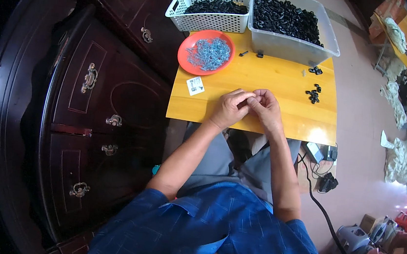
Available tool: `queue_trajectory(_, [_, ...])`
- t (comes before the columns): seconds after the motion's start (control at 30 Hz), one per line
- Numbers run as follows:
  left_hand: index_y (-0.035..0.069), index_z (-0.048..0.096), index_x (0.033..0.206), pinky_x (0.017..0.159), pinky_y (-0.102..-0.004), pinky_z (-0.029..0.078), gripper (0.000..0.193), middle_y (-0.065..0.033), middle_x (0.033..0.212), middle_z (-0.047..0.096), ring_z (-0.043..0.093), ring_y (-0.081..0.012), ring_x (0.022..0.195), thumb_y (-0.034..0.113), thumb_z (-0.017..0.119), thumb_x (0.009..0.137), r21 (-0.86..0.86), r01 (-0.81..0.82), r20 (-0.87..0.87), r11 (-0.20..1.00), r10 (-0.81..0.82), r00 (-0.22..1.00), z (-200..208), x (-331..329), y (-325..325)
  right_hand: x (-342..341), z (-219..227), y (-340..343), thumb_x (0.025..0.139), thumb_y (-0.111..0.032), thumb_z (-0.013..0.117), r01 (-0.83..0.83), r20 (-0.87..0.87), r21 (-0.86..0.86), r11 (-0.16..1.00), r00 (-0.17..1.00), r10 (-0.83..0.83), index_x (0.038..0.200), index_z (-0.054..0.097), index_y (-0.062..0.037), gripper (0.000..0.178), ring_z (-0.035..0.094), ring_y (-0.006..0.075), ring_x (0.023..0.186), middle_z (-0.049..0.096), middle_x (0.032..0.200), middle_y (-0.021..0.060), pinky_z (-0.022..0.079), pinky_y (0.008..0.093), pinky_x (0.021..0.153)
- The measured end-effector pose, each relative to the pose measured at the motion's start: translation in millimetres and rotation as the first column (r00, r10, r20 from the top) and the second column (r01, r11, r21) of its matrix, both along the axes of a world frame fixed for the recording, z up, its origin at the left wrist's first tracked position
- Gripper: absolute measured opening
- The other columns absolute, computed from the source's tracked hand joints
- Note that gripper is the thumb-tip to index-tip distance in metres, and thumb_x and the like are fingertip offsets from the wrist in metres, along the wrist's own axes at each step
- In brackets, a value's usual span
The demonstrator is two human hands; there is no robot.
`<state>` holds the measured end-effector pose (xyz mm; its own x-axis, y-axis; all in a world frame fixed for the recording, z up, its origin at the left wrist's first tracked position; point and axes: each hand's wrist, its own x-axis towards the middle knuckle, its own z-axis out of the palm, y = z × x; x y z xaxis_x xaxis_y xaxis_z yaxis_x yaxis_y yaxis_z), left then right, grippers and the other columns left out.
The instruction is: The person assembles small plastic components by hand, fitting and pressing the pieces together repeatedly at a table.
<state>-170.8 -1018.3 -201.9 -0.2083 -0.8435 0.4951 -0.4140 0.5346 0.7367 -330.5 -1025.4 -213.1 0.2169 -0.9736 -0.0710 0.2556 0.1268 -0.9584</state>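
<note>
Over the front part of the yellow table [190, 107], my left hand [233, 108] and my right hand [268, 109] meet, fingertips pinched together. Whatever they hold between them is hidden by the fingers. Beyond my left hand lies a red-orange plate [183, 55] heaped with small shiny metal pieces [210, 54]. A white printed card [195, 86] rests on the table just this side of the plate. To the right of my right hand, several small black plastic parts [314, 94] sit in a loose cluster, with another little group [315, 70] behind them.
At the table's back stand a white perforated basket [208, 23] and a translucent bin [289, 52], both filled with black parts. Two loose black pieces [244, 53] lie before them. Dark wooden drawers [113, 94] close in on the left. A black cable [325, 212] runs down at right.
</note>
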Motion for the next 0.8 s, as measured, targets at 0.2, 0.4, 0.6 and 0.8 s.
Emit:
queue_trajectory(0.2, [0.002, 0.067, 0.108, 0.068, -0.0281, 0.055, 0.025, -0.0068, 0.085, 0.069, 0.067, -0.0125, 0.073, 0.002, 0.074, 0.084, 0.29, 0.037, -0.243, 0.956, 0.036, 0.969, -5, -1, 1, -5, 38, -24, 0.092, -0.014, 0.067, 0.041, -0.35, -0.155, 0.987, 0.932, -0.093, 0.104, 0.063, 0.0, 0.019, 0.06, 0.0083, 0.068, 0.063, 0.078, 0.002, 0.05, 0.0251, 0.06])
queue_trajectory(0.4, [0.0, 0.067, 0.105, 0.06, -0.0268, 0.052, 0.021, -0.0054, 0.074, 0.067, 0.063, -0.0108, 0.062, 0.008, 0.073, 0.087, 0.257, 0.013, -0.272, 0.966, 0.06, 0.96, -15, 2, -6, 29, 113, -102, 0.097, -0.025, 0.062, -0.089, -0.41, -0.378, 0.922, 0.909, -0.08, 0.098, 0.062, -0.0024, 0.022, 0.052, 0.0054, 0.062, 0.057, 0.072, -0.0024, 0.043, 0.0221, 0.056])
queue_trajectory(0.6, [-0.001, 0.068, 0.102, 0.063, -0.0278, 0.053, 0.016, -0.0094, 0.079, 0.071, 0.066, -0.013, 0.066, 0.006, 0.07, 0.088, 0.245, -0.025, -0.263, 0.969, 0.091, 0.961, -15, 1, -4, 80, 161, -193, 0.099, -0.022, 0.062, 0.104, -0.064, -0.386, 0.917, 0.988, -0.139, 0.148, 0.033, 0.0022, 0.062, 0.067, 0.0181, 0.095, 0.063, 0.117, 0.0155, 0.055, 0.0295, 0.082])
queue_trajectory(0.8, [0.0, 0.068, 0.101, 0.065, -0.0285, 0.054, 0.014, -0.0098, 0.08, 0.071, 0.068, -0.0141, 0.07, 0.006, 0.068, 0.089, 0.287, -0.023, -0.257, 0.958, 0.1, 0.961, -22, 1, -7, 47, 97, -159, 0.098, -0.017, 0.063, 0.021, -0.276, -0.54, 0.842, 0.94, -0.2, 0.126, 0.059, 0.0029, 0.035, 0.064, 0.0133, 0.099, 0.068, 0.112, 0.0099, 0.052, 0.0275, 0.087])
